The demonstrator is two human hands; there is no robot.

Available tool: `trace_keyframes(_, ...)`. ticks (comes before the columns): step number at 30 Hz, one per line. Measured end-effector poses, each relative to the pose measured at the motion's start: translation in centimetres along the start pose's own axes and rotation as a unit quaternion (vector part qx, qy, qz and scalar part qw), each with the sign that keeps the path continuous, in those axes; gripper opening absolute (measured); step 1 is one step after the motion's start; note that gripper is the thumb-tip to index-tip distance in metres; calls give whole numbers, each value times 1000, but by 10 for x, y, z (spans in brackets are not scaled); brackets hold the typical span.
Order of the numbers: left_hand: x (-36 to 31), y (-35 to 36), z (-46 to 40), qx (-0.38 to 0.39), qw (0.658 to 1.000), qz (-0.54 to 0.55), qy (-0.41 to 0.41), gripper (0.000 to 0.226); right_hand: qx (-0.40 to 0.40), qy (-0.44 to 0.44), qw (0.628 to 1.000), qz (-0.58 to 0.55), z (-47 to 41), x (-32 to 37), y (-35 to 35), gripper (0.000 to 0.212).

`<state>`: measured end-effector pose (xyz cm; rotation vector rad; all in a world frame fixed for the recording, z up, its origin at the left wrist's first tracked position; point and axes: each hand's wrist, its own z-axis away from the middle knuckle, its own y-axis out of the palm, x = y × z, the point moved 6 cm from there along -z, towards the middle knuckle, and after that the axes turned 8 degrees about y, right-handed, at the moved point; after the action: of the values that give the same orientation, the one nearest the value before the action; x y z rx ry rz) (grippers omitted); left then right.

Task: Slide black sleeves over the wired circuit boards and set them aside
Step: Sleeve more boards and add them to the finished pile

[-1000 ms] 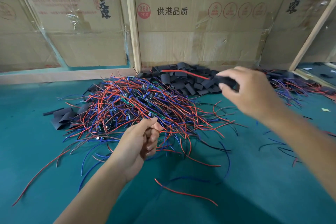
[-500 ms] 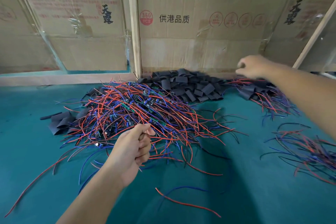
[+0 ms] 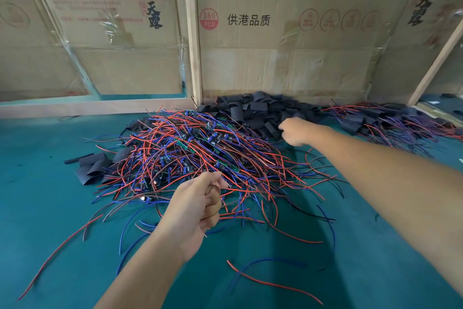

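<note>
Open teal worktop (image 3: pixel 375 271) in the foreground, crossed only by a few stray red and blue wires (image 3: pixel 273 283); more bare surface at far left. Bounded at the back by cardboard panels (image 3: pixel 288 63) with printed characters and a pale wooden post (image 3: pixel 193 33), and at the right by a slanted wooden strip (image 3: pixel 436 65). No container anywhere; everything heaped loose. In the middle, a broad tangle of wired circuit boards (image 3: pixel 200 148), small green boards showing among red and blue leads that fanned outward over the surface. Directly behind it, against the cardboard, a pile of black sleeves (image 3: pixel 253 110); a smaller cluster of flattened sleeves (image 3: pixel 94 168) beside the tangle's left edge. At far right, set apart from the main heap, a second pile of sleeved boards (image 3: pixel 390 120) with wires trailing from them. Left hand (image 3: pixel 198 206) raised at the near edge of the tangle, forearm coming up from the bottom of the view, fingers curled into a fist-like grip with thumb on top, pinching thin leads from the heap at the thumb tip. Right hand (image 3: pixel 295 130) reached far forward on a long extended arm from the right edge, knuckles up, at the near right fringe of the sleeve pile and touching it; fingers curled down, but blurred, so could not tell whether that grip held a sleeve.
</note>
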<state>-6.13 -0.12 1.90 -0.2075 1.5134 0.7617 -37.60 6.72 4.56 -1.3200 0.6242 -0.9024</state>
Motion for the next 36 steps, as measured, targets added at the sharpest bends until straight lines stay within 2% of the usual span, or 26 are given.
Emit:
trace_keyframes(2,0,0,0,-5,1000,4,0,28,-27,8,998,-60,14,-3,-9,30)
trace_keyframes(4,-1,1,1,-12,1000,-17,7,27,-105,10,983,-152,42,-5,-23,26)
trace_keyframes(6,-7,2,2,-24,990,-128,53,26,-158,-4,942,-296,88,0,-27,26)
trace_keyframes(8,-19,9,5,-20,939,-305,155,17,-107,-53,879,-463,144,21,-14,25)
trace_keyframes(9,-22,16,10,-4,910,-367,194,17,-71,-80,852,-512,169,34,-6,27)
trace_keyframes(10,-21,23,13,19,886,-413,212,29,-46,-102,837,-535,190,46,3,27)
trace_keyframes(12,-15,33,20,63,845,-484,218,48,-26,-132,824,-550,220,62,20,21)
trace_keyframes(16,-13,40,27,63,793,-561,228,30,-20,-146,787,-600,236,69,42,19)
trace_keyframes(18,-13,41,26,56,793,-564,224,25,29,-115,734,-668,229,64,50,16)
trace_keyframes(20,-15,43,27,61,797,-554,234,21,117,-71,671,-729,223,65,60,11)
trace_keyframes(22,-16,47,30,74,803,-534,252,14,206,-49,629,-748,221,70,69,30)
trace_keyframes(24,-12,50,32,97,815,-505,267,13,252,-55,612,-748,220,73,73,48)
trace_keyframes(26,-10,52,33,108,807,-507,283,22,256,-63,605,-751,219,73,72,48)
trace_keyframes(28,-9,53,33,124,786,-530,294,41,253,-67,598,-758,217,71,71,42)
trace_keyframes(30,-12,46,28,159,774,-547,277,65,246,-63,575,-777,213,67,70,37)
trace_keyframes(31,-16,37,23,165,763,-564,270,67,239,-58,562,-790,211,65,69,36)
trace_keyframes(33,-29,11,9,126,736,-611,263,48,220,-49,546,-807,207,58,66,35)
trace_keyframes(35,-43,-21,-3,45,715,-657,235,27,198,-47,537,-819,204,53,63,33)
trace_keyframes(36,-46,-34,-8,14,712,-667,217,24,188,-47,531,-825,202,51,62,33)
